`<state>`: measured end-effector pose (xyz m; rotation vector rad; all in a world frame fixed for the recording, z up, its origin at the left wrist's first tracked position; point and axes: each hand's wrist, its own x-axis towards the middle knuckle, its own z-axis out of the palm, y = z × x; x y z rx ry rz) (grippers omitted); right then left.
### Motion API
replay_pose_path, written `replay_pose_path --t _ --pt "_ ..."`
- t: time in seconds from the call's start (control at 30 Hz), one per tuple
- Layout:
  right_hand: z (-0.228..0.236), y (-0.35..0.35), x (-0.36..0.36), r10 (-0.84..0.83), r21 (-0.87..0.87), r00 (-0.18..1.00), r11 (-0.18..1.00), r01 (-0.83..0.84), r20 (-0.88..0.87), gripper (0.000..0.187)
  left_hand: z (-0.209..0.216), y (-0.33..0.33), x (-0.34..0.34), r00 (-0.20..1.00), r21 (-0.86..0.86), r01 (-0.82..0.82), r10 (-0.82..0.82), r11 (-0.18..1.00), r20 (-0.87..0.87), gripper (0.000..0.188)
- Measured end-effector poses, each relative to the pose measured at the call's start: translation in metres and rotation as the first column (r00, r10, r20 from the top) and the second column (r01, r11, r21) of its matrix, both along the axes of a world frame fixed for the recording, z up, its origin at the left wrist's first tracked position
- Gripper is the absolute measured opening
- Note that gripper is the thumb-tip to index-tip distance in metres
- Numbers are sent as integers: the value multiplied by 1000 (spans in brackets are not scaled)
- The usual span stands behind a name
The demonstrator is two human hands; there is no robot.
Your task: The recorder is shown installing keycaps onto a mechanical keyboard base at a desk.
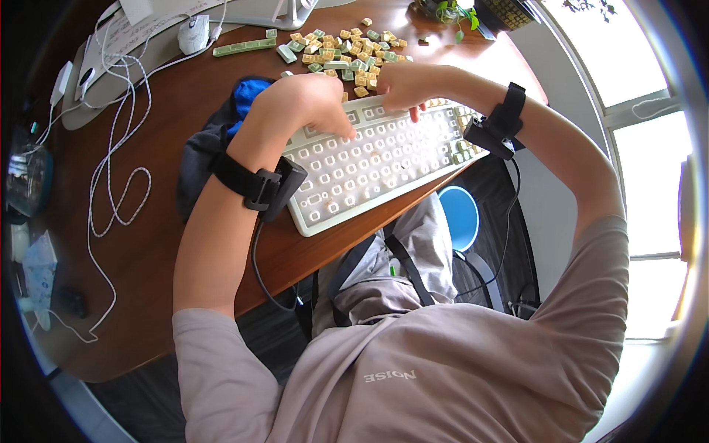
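Note:
A pale keyboard (pixel 362 166) lies slanted along the desk's front edge. Most of it shows rows of white key switches without caps, while green and yellow keycaps (pixel 464 153) sit at its right end. My left hand (pixel 310 102) bends over the far left part of the keyboard, a digit reaching down to the switches; its other fingers are hidden. At the far edge, near the middle, my right hand (pixel 410 85) has its fingers curled down over the board. Whatever either hand pinches is concealed. Beyond them is a pile of loose yellow and green keycaps (pixel 347 53).
A long green strip (pixel 244 47) lies left of the pile. Further left are a white mouse (pixel 193 34) and loose white cables (pixel 111 155). Dark and blue cloth (pixel 203 159) lies beside my left forearm. A blue bin (pixel 459 218) stands below the desk; a plant (pixel 452 15) is behind.

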<state>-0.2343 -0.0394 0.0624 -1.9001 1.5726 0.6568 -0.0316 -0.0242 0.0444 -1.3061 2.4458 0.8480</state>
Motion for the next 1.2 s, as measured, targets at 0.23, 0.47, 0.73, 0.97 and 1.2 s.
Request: replay_pose_path --t 0.23,0.47,0.73,0.97,1.2 --pt "5 6 -21 -55 -11 979 998 58 197 40 -4 -2 1 998 -42 12 -15 999 -63 73" --pt "8 -14 -39 -174 -119 847 956 267 502 30 -3 -5 3 997 26 11 -10 1000 -72 72" --pt "-25 -48 -39 -132 -209 763 920 332 633 25 3 -3 2 999 64 1 2 998 -47 72" --pt "-13 -21 -75 235 -509 855 860 39 463 20 5 -1 2 999 67 -17 20 998 -35 70" --pt "-8 29 -85 266 -481 913 872 -91 309 33 5 1 2 999 29 1 0 1000 -48 68"
